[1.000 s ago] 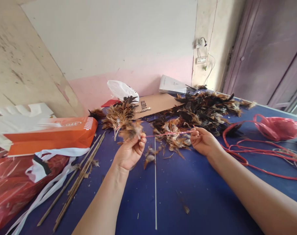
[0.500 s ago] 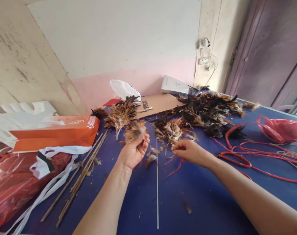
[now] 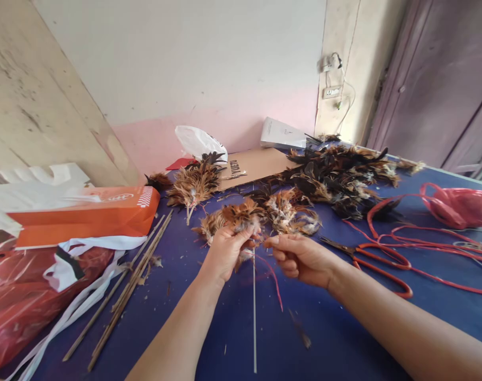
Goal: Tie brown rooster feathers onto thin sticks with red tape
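Observation:
My left hand [image 3: 229,251] is closed round the base of a small bunch of brown feathers [image 3: 243,214], tips pointing up and away. My right hand [image 3: 298,259] pinches with thumb and forefinger right beside the bunch's base; what is between the fingertips is too small to make out. A thin pink strand [image 3: 273,280] curves down onto the table from near my left hand. Just beyond my hands lies a pile of loose brown and whitish feathers [image 3: 288,211]. Orange-handled scissors [image 3: 378,256] rest to the right of my right hand.
A feather duster head [image 3: 193,185] and thin sticks [image 3: 132,288] lie left, beside an orange bag [image 3: 86,217]. Dark feathers [image 3: 340,177] are heaped at the back right. Pink twine [image 3: 461,206] spreads at right on the blue table [image 3: 324,338]. Cardboard [image 3: 260,164] lies behind.
My left hand has moved right with its feather bunch. My right hand has come away from the loose pile, towards the left hand, and the two now nearly meet. The scissors show more fully.

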A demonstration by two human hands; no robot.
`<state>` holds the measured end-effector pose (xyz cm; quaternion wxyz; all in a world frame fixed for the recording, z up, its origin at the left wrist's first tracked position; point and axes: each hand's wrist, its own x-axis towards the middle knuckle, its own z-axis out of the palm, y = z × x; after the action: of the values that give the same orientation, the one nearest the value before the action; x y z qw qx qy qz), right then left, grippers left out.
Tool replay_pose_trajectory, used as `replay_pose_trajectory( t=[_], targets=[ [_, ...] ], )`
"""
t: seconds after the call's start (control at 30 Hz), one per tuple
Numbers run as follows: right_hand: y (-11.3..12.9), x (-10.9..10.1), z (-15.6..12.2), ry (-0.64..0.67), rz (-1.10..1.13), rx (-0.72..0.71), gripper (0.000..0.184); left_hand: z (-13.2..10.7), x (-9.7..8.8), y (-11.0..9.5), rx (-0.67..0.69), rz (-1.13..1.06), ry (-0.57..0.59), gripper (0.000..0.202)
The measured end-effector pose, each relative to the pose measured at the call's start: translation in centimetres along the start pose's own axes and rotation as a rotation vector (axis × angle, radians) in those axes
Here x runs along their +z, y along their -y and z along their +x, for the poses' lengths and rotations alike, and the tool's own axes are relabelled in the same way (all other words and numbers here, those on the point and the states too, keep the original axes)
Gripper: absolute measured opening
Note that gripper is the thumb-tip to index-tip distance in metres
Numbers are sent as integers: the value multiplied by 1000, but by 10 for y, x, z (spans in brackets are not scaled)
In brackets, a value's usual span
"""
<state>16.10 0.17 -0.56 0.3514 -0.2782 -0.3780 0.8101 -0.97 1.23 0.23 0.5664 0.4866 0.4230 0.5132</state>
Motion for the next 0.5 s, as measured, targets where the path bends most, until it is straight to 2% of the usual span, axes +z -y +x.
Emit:
replay_pose_trajectory(
  t=[0.1,0.17,0.23,0.4,0.5],
  targets=[
    [7,-10,2,-171,-177,-154,21,2,-3,1,-22,21,-3,26],
    [10,-11,3,-346,-357,-294,22,2,-1,1,-28,43,35,26],
    [12,-9,2,-428,-514,-376,21,-1,3,2,-6,78,94,25],
    [6,1,-1,-242,-727,-452,14,-9,17,5,40,261,295,27],
    [2,3,0,-202,-749,-473,18,-10,20,7,22,311,348,29]
  ],
)
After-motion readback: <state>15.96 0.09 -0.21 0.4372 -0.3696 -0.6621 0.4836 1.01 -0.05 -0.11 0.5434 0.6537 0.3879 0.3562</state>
